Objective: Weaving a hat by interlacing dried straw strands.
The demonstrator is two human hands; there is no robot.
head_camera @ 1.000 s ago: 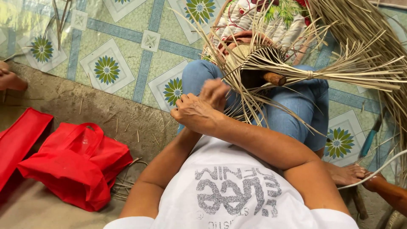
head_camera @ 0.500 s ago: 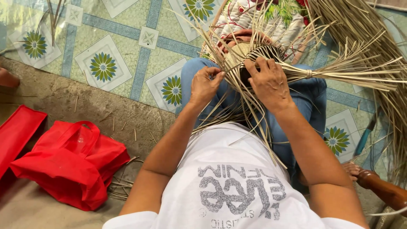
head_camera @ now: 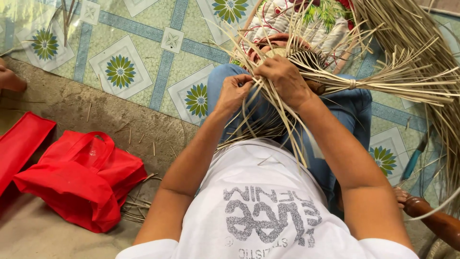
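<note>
— What are the hands doing, up at centre frame?

— The left hand (head_camera: 233, 92) is closed, pinching a few pale straw strips (head_camera: 268, 112) between thumb and fingertips. The right hand (head_camera: 286, 79) is curled over the top of the woven piece (head_camera: 306, 60), fingers pressing down on it and clasping strips underneath. They sit almost touching, seemingly so one can pin the weave while the other pulls a strip tight.

— And where is that woven piece?

— Upper middle of the frame, resting on the raised knees in blue jeans (head_camera: 352, 103). Propped there it sits close under the hands, which looks like the reason for that posture.

— The long strands to the right?

— Loose strips fan out toward the upper right; one bundle is bound by a small tie (head_camera: 353, 84), likely to keep spare ends from tangling. More hang down over the white shirt (head_camera: 261, 206).

— Anything further out?

— A patterned floor mat (head_camera: 120, 52) fills the upper left. A red bag (head_camera: 79, 177) lies at lower left on the bare concrete, well apart from the work, with straw offcuts beside it. A blue-handled tool (head_camera: 413, 160) lies at the right edge, within reach. Someone else's hand (head_camera: 9, 79) shows at the left edge.
</note>
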